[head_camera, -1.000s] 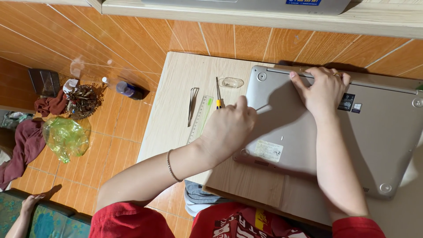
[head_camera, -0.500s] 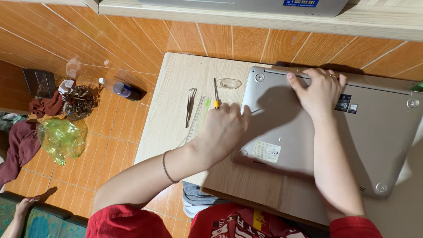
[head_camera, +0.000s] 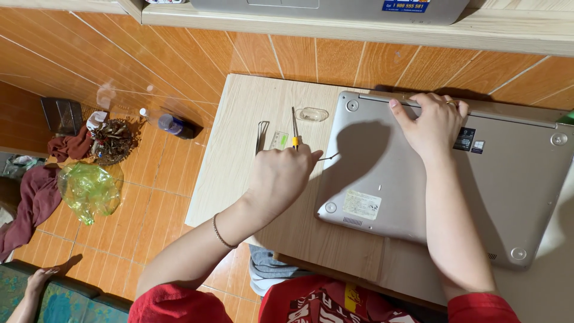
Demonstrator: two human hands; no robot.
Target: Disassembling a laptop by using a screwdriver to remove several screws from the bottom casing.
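A silver laptop (head_camera: 418, 191) lies upside down on a small light wooden table (head_camera: 239, 167). My right hand (head_camera: 433, 122) rests on its far edge, fingers curled over the rim. My left hand (head_camera: 281, 176) hovers just left of the laptop, closed on a thin metal tool (head_camera: 327, 158) whose tip points at the laptop's left side. Beyond my left hand lie a yellow-handled screwdriver (head_camera: 295, 128), tweezers (head_camera: 261, 134), a clear ruler (head_camera: 278, 140) and a small clear plastic case (head_camera: 312, 113).
Orange tiled floor surrounds the table. On it at left are a dark-capped bottle (head_camera: 173, 125), a green plastic bag (head_camera: 89, 188), a maroon cloth (head_camera: 30, 200) and a dark box (head_camera: 60, 113). Another laptop (head_camera: 329, 9) sits on a ledge. Another person's hand (head_camera: 36, 281) shows at the bottom left.
My left hand has drawn slightly left, off the laptop's corner, and the thin tool now shows between hand and laptop. My right hand stays on the far edge.
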